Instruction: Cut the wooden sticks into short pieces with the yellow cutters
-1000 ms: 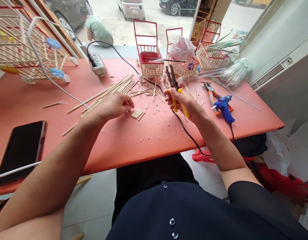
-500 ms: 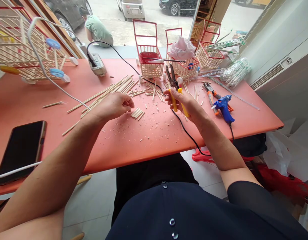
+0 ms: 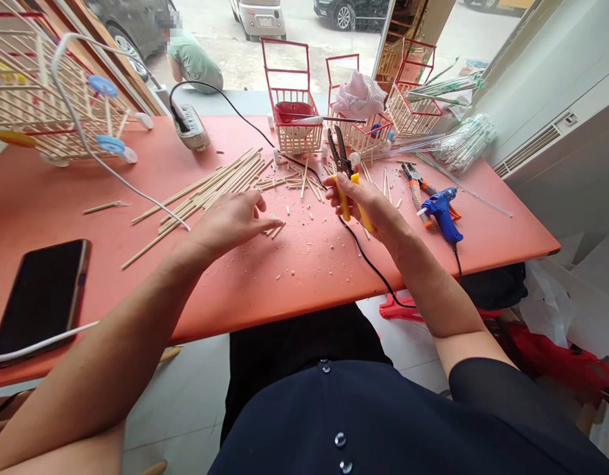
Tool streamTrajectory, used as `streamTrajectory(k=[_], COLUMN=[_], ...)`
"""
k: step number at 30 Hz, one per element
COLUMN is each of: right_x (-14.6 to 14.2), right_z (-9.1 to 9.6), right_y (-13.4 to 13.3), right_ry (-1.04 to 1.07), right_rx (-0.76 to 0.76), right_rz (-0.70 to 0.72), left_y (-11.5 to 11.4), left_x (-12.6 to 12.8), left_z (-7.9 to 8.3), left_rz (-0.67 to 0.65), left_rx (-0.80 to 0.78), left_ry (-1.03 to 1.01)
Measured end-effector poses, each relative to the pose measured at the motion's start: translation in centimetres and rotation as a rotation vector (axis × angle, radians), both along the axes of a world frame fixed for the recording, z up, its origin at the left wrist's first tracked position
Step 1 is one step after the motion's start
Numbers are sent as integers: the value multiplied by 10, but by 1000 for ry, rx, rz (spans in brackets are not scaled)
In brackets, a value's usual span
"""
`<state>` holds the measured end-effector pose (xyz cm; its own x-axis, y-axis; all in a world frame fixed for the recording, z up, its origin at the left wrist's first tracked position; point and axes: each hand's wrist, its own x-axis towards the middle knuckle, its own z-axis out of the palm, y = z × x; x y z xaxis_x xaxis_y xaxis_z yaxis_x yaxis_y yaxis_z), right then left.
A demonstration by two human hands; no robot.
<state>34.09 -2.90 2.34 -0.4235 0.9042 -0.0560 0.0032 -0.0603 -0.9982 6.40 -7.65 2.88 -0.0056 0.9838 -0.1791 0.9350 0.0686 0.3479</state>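
My right hand point(image 3: 367, 203) is closed round the yellow handles of a pair of black-jawed pliers point(image 3: 344, 173), jaws pointing up and away over the orange table point(image 3: 284, 264). My left hand point(image 3: 235, 221) lies palm down with its fingers stretched out over a small row of short cut sticks point(image 3: 276, 229), touching or nearly touching them. Long wooden sticks point(image 3: 210, 188) lie in a loose bundle just beyond that hand. More short offcuts point(image 3: 304, 181) are scattered between both hands.
A black phone point(image 3: 39, 297) with a white cable lies at front left. A blue glue gun point(image 3: 443, 212) and orange-handled pliers point(image 3: 417, 188) lie right of my right hand. Small stick-built carts point(image 3: 294, 128) stand along the back edge, a bigger one point(image 3: 47, 99) at far left. A person crouches outside.
My left hand has opened from a loose curl and slid right, its fingers now lying over the short cut sticks. The right hand and pliers have stayed put.
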Motion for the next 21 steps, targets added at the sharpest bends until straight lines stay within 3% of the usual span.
streamTrajectory(k=[7,15,21], right_x=[1,2,3], right_z=[-1,-6,-11], right_y=[1,6,11], right_ry=[20,9,10], right_rx=[10,24,41], right_rz=[23,53,66], left_y=[-4,-6,1], left_x=[-1,7,-2], left_z=[-18,-7,5], left_rz=[-19,-16,22], left_rx=[23,-7,0], left_ry=[45,53,65])
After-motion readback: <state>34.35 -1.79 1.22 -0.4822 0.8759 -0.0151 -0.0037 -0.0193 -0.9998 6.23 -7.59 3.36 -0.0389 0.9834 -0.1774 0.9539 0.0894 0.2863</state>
